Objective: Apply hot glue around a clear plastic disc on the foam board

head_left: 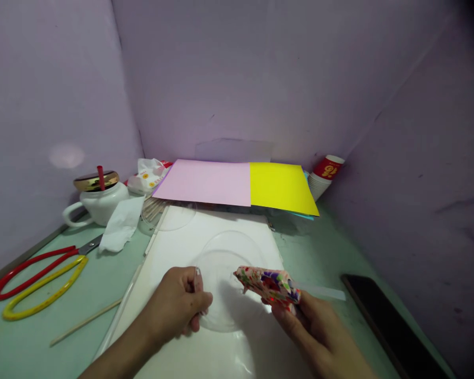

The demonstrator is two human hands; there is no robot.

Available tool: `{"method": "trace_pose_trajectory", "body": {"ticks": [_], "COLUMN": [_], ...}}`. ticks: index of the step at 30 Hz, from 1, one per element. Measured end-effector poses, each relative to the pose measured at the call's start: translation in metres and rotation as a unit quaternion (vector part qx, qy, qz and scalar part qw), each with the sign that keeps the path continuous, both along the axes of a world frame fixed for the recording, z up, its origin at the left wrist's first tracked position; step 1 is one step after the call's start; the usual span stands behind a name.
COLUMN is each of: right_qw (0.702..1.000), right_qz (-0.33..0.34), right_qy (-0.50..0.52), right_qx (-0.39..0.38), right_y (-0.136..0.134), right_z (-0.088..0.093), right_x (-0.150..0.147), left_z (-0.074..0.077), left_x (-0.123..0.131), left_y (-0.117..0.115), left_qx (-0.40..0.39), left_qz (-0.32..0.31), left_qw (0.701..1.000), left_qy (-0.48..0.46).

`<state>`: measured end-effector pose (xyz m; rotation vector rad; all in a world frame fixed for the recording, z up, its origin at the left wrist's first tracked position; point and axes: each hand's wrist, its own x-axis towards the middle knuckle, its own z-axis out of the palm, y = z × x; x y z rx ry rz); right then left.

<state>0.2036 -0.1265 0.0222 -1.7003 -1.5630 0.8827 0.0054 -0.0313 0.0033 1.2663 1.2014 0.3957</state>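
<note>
My left hand (185, 301) pinches the left edge of a clear round plastic disc (231, 318) between thumb and fingers. The disc is over the white board (174, 352), and a second faint round outline shows just behind it. In my right hand (316, 329) is a hot glue gun (266, 284) wrapped in a flowery covering, its tip pointing left toward the disc. A small red light glows on the gun. From its rear end sticks a translucent glue stick (326, 291). Whether the tip touches the disc I cannot tell; they look apart.
Scissors (43, 276) with red and yellow handles and a wooden stick (86, 322) lie at left. Behind them stand a white pot (102, 205) and a tissue (122, 223). Pink (213, 181) and yellow sheets (282, 187), stacked paper cups (326, 176) and a dark phone (391, 321) surround the board.
</note>
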Motion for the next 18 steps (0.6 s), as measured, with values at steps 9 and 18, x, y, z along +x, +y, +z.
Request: {"method": "trace_pose_trajectory", "body": {"ticks": [9, 18], "right_qw": [0.999, 0.994], "right_qz": [-0.011, 0.012], "right_qy": [-0.051, -0.076], "right_qx": [0.002, -0.074], "right_y": [0.003, 0.018], "right_z": [0.000, 0.001], "right_x": [-0.003, -0.002], "left_z": [0.004, 0.000], "left_x": [0.002, 0.002], "left_y": [0.002, 0.003], "left_qx": [-0.007, -0.029], "left_qz": [0.003, -0.003], "left_qw": [1.000, 0.999], "left_qy": [-0.003, 0.013]}}
